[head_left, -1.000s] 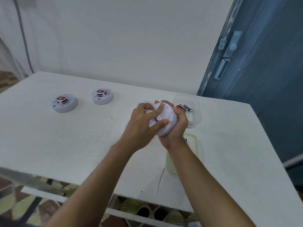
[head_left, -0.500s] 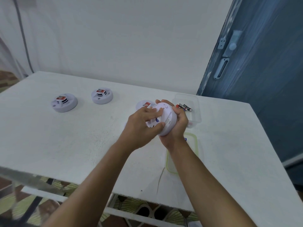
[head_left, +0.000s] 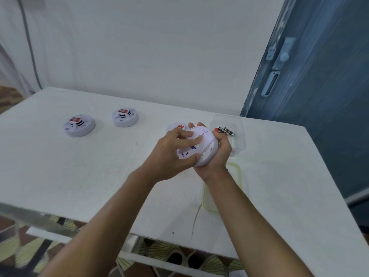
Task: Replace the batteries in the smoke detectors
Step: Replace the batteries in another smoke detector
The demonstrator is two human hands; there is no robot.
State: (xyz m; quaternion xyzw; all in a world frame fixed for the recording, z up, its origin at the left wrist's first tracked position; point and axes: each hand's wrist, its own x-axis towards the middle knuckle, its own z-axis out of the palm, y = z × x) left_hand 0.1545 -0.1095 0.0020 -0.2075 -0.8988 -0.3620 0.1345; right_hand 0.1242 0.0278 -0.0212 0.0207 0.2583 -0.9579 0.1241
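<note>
White table (head_left: 79, 176) against a white wall, blue door (head_left: 319, 96) at 2 o'clock. We log the held detector (head_left: 205, 148) near table centre, lifted off the surface, its back face tilted toward the camera.

Right hand (head_left: 218, 159) cups it from the 4 o'clock side, fingers curled round the rim. Left hand (head_left: 169, 156) lies over the back face from 9 o'clock, its fingers (head_left: 187, 141) bent across the plate and the thumb at the lower rim, pinching it. We judge this to be a twist or pry at the back cover. We cannot tell whether the cover is loose.

Clear container (head_left: 238, 140) sits at 1 o'clock of the hands, with batteries (head_left: 225, 131) inside. Green-rimmed lid (head_left: 238, 176) lies at 5 o'clock, partly under the right wrist. Third detector (head_left: 176, 126) sits just behind the left hand at 11 o'clock, mostly hidden. Far-left detector (head_left: 79, 125) and second detector (head_left: 125, 117) sit at 10 o'clock, well apart from the hands.

Risks, as we judge them:
- The cover releases suddenly, and the body slips from the right palm onto the table or the lid.
- The rim is smooth and held at the edge only, so a hard twist may spin the whole unit rather than the cover.
- A jerk of the right hand knocks the container, and the batteries roll toward the table edge at 3 o'clock.
- With the face tilted, any cells inside may drop out once it opens.
- Old cells set in the same container get mixed with the fresh ones.
</note>
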